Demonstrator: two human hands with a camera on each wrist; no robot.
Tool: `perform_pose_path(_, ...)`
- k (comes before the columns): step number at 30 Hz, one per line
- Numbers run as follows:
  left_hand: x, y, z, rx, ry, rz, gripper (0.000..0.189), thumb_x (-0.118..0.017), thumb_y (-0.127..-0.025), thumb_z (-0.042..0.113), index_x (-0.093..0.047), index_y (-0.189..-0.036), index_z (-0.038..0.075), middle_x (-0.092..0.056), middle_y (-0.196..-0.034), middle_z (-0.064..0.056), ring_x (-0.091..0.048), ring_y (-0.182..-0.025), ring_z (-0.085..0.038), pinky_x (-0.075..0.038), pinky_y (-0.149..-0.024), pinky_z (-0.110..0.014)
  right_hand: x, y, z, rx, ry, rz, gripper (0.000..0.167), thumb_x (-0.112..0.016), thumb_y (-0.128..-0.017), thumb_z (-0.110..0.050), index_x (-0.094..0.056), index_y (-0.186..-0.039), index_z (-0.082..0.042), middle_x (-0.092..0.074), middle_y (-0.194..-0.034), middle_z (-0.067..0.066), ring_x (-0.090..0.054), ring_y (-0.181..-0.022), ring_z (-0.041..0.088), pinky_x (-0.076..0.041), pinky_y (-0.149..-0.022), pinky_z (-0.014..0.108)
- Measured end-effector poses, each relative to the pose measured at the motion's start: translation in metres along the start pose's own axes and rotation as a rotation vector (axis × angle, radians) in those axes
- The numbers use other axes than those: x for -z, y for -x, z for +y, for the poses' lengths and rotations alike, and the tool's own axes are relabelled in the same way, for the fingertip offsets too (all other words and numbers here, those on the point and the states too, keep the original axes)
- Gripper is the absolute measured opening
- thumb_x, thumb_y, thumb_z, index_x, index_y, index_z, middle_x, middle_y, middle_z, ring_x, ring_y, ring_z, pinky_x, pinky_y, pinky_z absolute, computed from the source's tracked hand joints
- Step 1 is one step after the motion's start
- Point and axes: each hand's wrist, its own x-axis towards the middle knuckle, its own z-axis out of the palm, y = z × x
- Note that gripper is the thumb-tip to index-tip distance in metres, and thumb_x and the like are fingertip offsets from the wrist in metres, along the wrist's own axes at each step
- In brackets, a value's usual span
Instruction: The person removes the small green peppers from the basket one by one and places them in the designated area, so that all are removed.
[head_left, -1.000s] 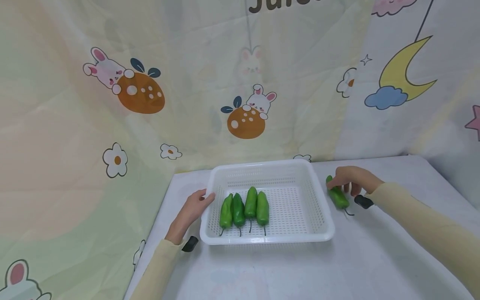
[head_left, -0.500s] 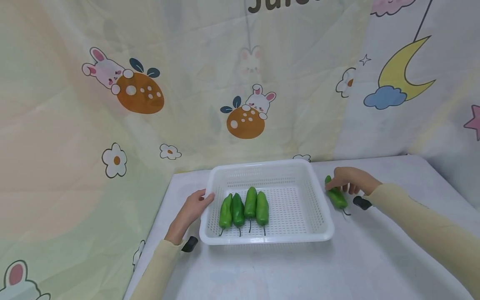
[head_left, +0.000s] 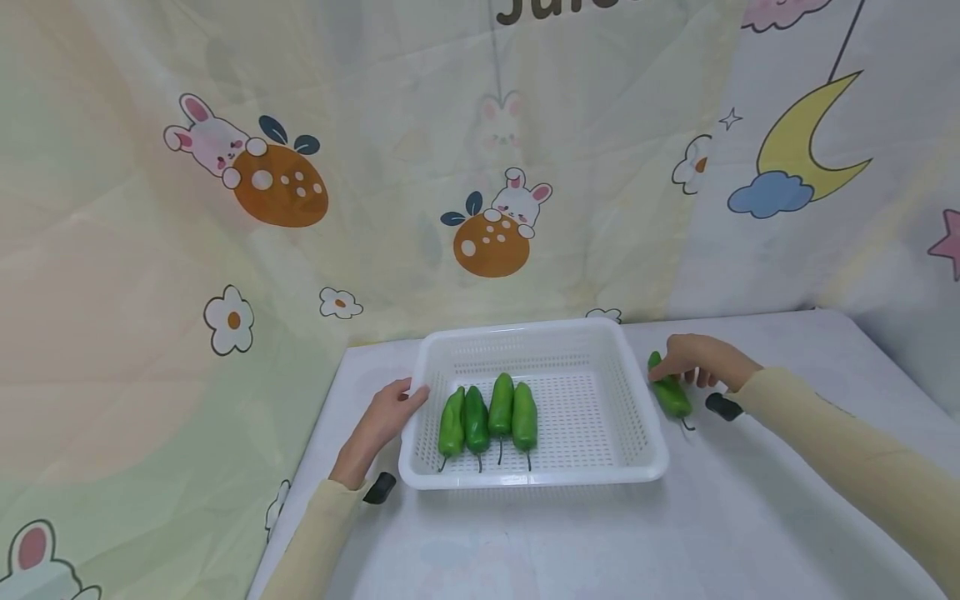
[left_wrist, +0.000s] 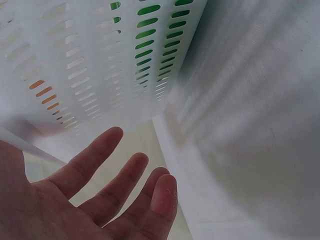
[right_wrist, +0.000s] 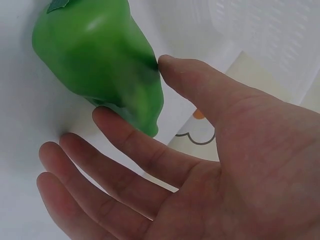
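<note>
In the head view, my right hand (head_left: 705, 360) pinches a green pepper (head_left: 672, 398) between thumb and index finger, just right of the basket. The right wrist view shows the thumb and index finger on either side of the narrow end of this pepper (right_wrist: 92, 45); the other fingers are spread beside it. My left hand (head_left: 386, 417) holds the left rim of a white plastic basket (head_left: 536, 479). The left wrist view shows its fingers (left_wrist: 115, 195) outside the slotted wall, with the thumb partly hidden behind it. Several green peppers (head_left: 501, 406) lie side by side in the basket's left half.
The basket stands on a table with a white cover (head_left: 570, 542). Behind it hangs a printed cloth backdrop (head_left: 390, 250) close to the table's back edge. A black wrist piece (head_left: 380, 488) shows below the left hand, another black piece (head_left: 723, 406) below the right.
The pepper in my right hand has shifted slightly left, closer to the basket, and the hand has moved with it. My left hand and the basket stay in place.
</note>
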Motion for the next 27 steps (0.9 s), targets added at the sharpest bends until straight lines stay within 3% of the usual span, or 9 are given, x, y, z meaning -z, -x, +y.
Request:
perform_pose_path(20,-0.002,-0.001,-0.002,0.007,0.003,-0.003,0.054,-0.054,-0.101,0.049,-0.054,-0.142,0.014,-0.068,-0.119,-0.012,-0.070,-0.091,-0.020,-0.063,-0.073,-0.036,0.004,0.009,0.007,0.003,-0.023,0.001,0.069,-0.065,-0.092,-0.051,-0.055,-0.118,0.011,-0.062,-0.113,0.030,-0.067,-0.094,0.040,-0.061,-0.073,0.045)
perform_pose_path(27,0.000,-0.001,-0.002,-0.002,-0.007,-0.006,0.056,-0.053,-0.100,0.050,-0.054,-0.142,0.014,-0.067,-0.119,-0.013,-0.070,-0.091,-0.020,-0.063,-0.073,-0.036,0.013,0.022,0.005,0.049,-0.007,-0.013,0.074,-0.065,-0.091,-0.055,-0.056,-0.120,0.012,-0.062,-0.116,0.032,-0.067,-0.095,0.041,-0.062,-0.077,0.048)
